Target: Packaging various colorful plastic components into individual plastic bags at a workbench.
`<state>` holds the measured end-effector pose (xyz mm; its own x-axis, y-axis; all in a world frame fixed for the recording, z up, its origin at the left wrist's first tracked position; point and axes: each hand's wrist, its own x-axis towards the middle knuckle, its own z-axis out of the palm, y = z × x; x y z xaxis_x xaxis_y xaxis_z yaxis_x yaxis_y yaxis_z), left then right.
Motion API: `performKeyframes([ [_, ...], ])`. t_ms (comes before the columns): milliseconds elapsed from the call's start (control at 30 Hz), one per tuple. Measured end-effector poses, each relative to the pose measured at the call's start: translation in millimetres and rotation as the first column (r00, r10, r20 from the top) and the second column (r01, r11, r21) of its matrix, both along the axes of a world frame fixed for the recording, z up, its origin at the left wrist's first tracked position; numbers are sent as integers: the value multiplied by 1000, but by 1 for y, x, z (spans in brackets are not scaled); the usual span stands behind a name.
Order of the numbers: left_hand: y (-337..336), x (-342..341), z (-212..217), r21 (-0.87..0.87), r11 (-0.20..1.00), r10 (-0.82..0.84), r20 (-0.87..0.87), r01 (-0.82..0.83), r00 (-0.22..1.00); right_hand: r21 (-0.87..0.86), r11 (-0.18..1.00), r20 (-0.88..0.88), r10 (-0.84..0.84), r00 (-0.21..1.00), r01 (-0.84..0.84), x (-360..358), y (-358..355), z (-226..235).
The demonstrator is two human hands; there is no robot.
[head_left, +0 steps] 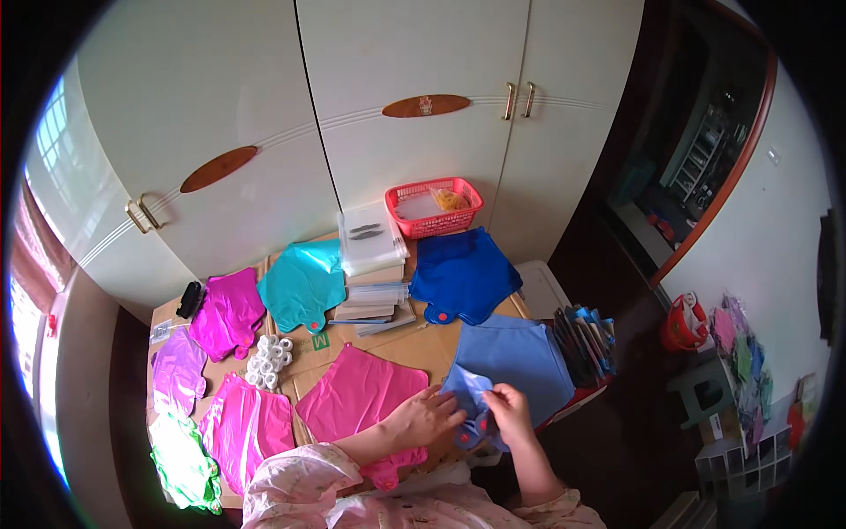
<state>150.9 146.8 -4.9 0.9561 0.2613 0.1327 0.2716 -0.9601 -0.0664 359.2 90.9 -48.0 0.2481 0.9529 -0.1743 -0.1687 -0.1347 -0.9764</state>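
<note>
A shiny, thin blue piece (476,397) with round red dots is lifted and partly folded between my hands at the near right of the table. My right hand (509,414) pinches its right edge between thumb and fingers. On its left side my left hand (427,419) has bent fingers closed at the edge, the thumb hidden. A larger light blue flat piece (520,357) spreads out just behind them; whether the two are joined, I cannot tell. Under my left forearm lies a pink piece (357,397) of similar shape, partly covered.
Similar pieces in dark blue (465,273), teal (304,280), magenta (227,313), purple (179,370) and green (183,463) ring a cardboard-covered table. White rolls (268,361), clear bags (370,242) and a red basket (405,225) stand among them. Dark packets (586,344) sit at the right edge.
</note>
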Motion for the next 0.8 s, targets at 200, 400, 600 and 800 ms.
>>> performKeyframes([
  [200,-4,-3,-4,-79,997,-1,95,8,995,-10,945,-203,-322,925,327,98,-3,34],
  [400,-9,-4,-10,-91,996,8,68,-1,998,498,649,135,-713,688,575,242,-1,127],
  [600,-12,-9,-1,-112,993,37,-6,-38,999,666,732,671,-672,315,144,133,90,203],
  [800,-8,-15,13,-145,988,66,34,-60,997,375,724,852,-516,-94,-579,20,192,131],
])
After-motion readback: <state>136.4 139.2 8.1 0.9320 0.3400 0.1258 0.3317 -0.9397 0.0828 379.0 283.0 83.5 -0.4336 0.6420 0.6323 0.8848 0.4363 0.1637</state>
